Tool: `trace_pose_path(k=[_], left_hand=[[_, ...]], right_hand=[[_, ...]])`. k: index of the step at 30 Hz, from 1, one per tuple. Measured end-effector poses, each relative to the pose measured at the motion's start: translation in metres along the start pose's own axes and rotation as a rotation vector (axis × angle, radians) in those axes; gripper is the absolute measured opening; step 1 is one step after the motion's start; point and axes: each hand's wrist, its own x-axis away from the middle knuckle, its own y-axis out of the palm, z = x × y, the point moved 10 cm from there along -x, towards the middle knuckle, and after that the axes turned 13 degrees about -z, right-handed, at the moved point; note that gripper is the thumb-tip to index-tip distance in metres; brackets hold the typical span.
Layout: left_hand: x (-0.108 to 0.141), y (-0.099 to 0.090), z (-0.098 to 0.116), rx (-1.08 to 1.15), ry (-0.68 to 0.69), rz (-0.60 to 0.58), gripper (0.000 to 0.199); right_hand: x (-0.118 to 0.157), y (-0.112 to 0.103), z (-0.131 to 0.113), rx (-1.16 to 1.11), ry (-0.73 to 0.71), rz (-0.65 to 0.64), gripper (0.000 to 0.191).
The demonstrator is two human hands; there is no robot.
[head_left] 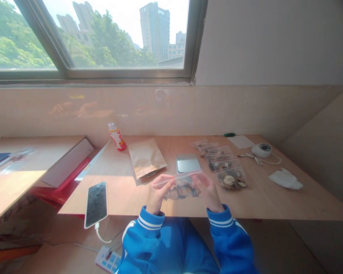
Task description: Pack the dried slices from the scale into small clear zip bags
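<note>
Your left hand [160, 194] and right hand [207, 189] are apart, each pinching one end of the top of a clear zip bag [183, 191] of dried slices, low in the center of the frame. Its long axis follows the sealing strip, almost level and rising slightly toward the right of the frame, with the filled part hanging below the strip. The front edge of the plywood table [274, 201] passes just below your wrists. A flat silver scale [188, 163] lies just above the bag, with a kraft pouch [146, 158] to its left. A slanting row of filled zip bags [231, 179] sits just beside your right hand. Farther right, bare wood runs to a crumpled tissue [286, 179]. At lower left, a phone [96, 204] overhangs the front edge.
</note>
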Motion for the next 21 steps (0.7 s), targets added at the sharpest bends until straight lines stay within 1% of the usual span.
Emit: trace_pose_path(k=[4,10,17,21], left_hand=[[0.002,0.005,0.009,-0.024,0.005,-0.001,0.023],[0.005,0.007,0.019,-0.077,-0.022,0.006,0.026],[0.009,0.007,0.026,-0.120,0.001,0.038,0.025],[0.010,0.007,0.024,-0.113,-0.023,0.047,0.026]], right_hand=[[0.004,-0.005,-0.011,0.058,-0.044,0.043,0.029],[0.009,-0.011,-0.031,0.181,-0.134,0.084,0.019],[0.011,-0.009,-0.031,0.223,-0.137,0.064,0.021],[0.014,-0.012,-0.038,0.300,-0.178,0.116,0.021]])
